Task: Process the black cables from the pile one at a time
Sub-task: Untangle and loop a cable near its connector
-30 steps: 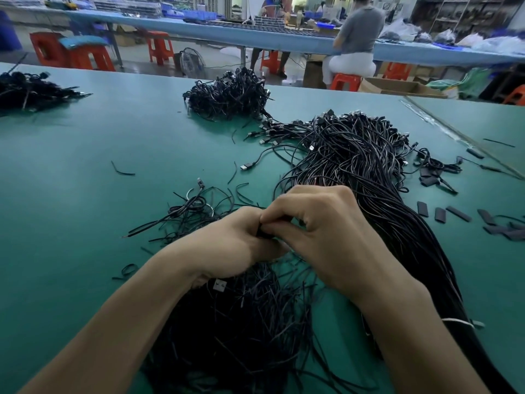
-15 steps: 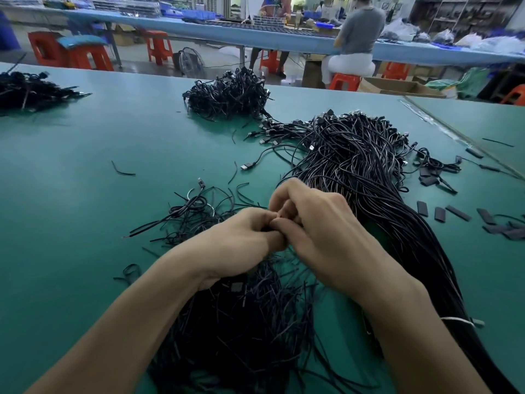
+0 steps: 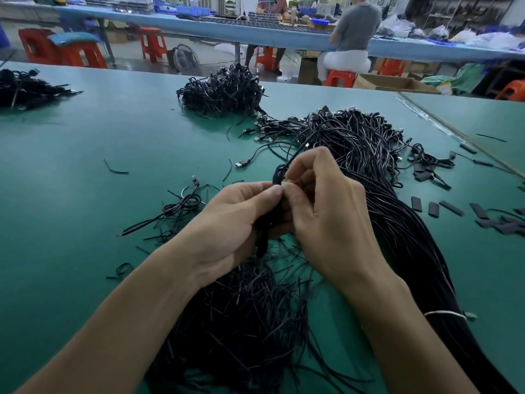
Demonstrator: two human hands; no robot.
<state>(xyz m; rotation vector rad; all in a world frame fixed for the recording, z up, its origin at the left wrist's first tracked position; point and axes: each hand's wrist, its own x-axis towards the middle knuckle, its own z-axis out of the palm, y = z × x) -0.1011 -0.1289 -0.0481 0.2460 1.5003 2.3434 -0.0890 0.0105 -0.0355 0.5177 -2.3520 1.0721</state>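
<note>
- The cable [image 3: 277, 175] is held between both hands over the middle of the bench [image 3: 85, 172]. A short black loop of it rises just above the fingertips, and a darker length hangs below the palms.
- The left hand [image 3: 235, 220] has its fingers curled round the cable, thumb tip pressed against it.
- The right hand [image 3: 326, 211] is also curled, pinching the cable at thumb and forefinger; the two hands touch.
- The pile [image 3: 369, 155] of long black cables runs from the far right down the near right, bound near the bottom by a white tie [image 3: 446, 312].
- A mass of short black strands [image 3: 250, 314] lies under the forearms, near the person.
- A coiled heap [image 3: 224, 92] sits far centre, and another heap [image 3: 25, 89] far left.
- Flat black sleeves [image 3: 451, 207] are scattered on the right.
- Beyond the bench, a seated person [image 3: 355, 27] faces away on a red stool [image 3: 339, 78].
</note>
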